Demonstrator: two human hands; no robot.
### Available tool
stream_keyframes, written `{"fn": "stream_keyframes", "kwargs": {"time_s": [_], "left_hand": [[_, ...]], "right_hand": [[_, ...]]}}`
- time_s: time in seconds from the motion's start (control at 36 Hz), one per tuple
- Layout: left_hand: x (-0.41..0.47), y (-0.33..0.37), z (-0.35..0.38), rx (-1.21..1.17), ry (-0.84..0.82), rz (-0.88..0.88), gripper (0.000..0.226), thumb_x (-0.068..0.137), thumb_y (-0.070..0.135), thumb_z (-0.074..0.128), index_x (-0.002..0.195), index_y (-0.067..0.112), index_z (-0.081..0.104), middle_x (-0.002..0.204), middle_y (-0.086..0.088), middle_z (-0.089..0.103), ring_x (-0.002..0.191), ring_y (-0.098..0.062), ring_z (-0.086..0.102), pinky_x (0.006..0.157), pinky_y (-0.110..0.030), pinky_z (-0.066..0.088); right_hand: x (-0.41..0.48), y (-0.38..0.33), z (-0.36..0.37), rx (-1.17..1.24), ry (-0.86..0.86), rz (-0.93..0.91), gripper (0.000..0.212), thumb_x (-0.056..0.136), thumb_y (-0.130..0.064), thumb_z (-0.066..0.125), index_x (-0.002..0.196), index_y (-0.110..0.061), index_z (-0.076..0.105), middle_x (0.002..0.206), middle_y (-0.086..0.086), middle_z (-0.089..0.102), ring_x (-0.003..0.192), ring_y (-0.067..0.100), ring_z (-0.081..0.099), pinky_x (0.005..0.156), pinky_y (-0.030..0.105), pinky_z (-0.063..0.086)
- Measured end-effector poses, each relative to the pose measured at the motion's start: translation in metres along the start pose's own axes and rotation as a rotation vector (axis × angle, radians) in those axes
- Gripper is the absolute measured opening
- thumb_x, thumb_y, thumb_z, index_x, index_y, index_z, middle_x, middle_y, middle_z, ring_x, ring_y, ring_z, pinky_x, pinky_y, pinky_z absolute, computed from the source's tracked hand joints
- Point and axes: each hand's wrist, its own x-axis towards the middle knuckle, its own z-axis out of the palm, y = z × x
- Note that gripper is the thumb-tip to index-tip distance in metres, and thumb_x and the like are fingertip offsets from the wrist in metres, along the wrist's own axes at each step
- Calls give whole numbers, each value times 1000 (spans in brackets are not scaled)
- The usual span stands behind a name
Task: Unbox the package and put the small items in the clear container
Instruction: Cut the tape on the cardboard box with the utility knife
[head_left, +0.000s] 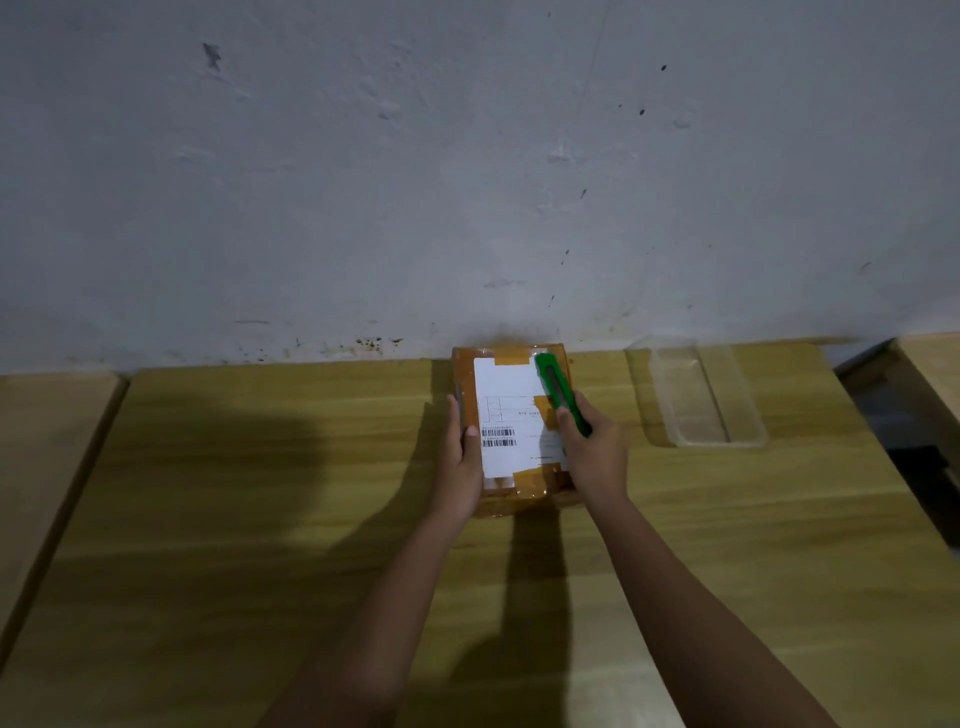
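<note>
A brown taped package (506, 496) with a white shipping label lies on the wooden table, its far end against the wall. My left hand (464, 457) grips the package's left side, thumb on the label. My right hand (592, 449) is closed around a green utility knife (557, 387), which lies along the package's top right edge with its tip pointing toward the wall. A clear rectangular container (698, 392) stands to the right of the package; nothing shows inside it.
The wooden table (260, 493) butts against a grey-white wall. A second table surface (47, 441) adjoins on the left across a narrow gap. On the right, a dark gap and another wooden surface (930, 369) lie past the table's edge.
</note>
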Motion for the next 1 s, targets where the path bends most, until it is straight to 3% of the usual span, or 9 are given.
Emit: {"fn": "stream_keyframes", "kwargs": {"time_s": [0.14, 0.28, 0.36, 0.5, 0.61, 0.72, 0.81, 0.89, 1.0], "left_hand": [[-36, -11, 2, 14, 47, -19, 54, 101, 28, 28, 144, 38, -2, 154, -1, 24, 122, -20, 49, 79, -24, 55], [-83, -23, 9, -3, 90, -41, 54, 100, 28, 31, 145, 37, 4, 154, -2, 25, 131, -24, 42, 103, -46, 43], [-109, -30, 19, 7, 184, -29, 52, 100, 23, 32, 146, 31, 9, 154, -1, 25, 133, -21, 39, 104, -42, 42], [-142, -41, 39, 38, 318, -49, 49, 101, 17, 29, 147, 21, 14, 146, -4, 37, 104, -9, 49, 56, -1, 45], [-151, -45, 41, 59, 319, -41, 49, 101, 21, 28, 147, 25, 13, 140, -6, 46, 86, -4, 55, 49, -5, 46], [-150, -46, 27, 95, 232, -27, 50, 101, 23, 30, 147, 29, 12, 138, -5, 48, 94, -9, 54, 53, -12, 50], [-148, -30, 13, 167, 190, -42, 49, 101, 23, 30, 147, 28, 15, 131, 2, 49, 99, -14, 55, 51, -9, 46], [-133, -13, -7, 276, 114, -44, 50, 101, 22, 32, 147, 28, 16, 122, 8, 46, 88, -10, 55, 41, -6, 43], [-92, -5, -26, 608, 161, -46, 48, 100, 23, 32, 145, 34, 19, 121, -5, 56, 77, -14, 58, 48, -20, 46]], "right_hand": [[-32, 7, -13, -23, -19, -13, 43, 94, -25, 51, 135, -10, 46, 109, 11, 66, 83, 13, 54, 55, 9, 38], [-70, 20, -29, -20, -52, 0, 44, 94, -26, 51, 136, -13, 46, 99, 7, 64, 70, 4, 49, 47, 6, 37], [-91, 27, -40, -7, -72, -12, 43, 94, -25, 51, 135, -13, 46, 107, 11, 68, 77, 10, 52, 55, 9, 38], [-116, 34, -55, -8, -105, -22, 44, 94, -25, 50, 136, -14, 44, 88, 0, 56, 57, -4, 38, 43, 9, 35], [-124, 34, -68, -12, -101, -15, 44, 95, -23, 50, 136, -11, 43, 88, 7, 64, 56, 3, 46, 41, 9, 36], [-122, 30, -82, 83, -21, 30, 40, 93, -17, 53, 132, -7, 49, 120, 7, 62, 99, 7, 53, 82, 19, 46], [-112, 35, -86, 214, 74, 153, 39, 90, -14, 57, 128, -8, 53, 117, 6, 65, 107, 15, 59, 99, 34, 47], [-100, 35, -87, 342, 82, 255, 36, 93, -12, 52, 128, -7, 53, 91, -2, 64, 79, 14, 65, 85, 39, 55], [-86, 34, -87, 472, 1, 307, 37, 96, -6, 42, 134, -8, 44, 87, -1, 58, 74, 12, 57, 81, 33, 49]]}}
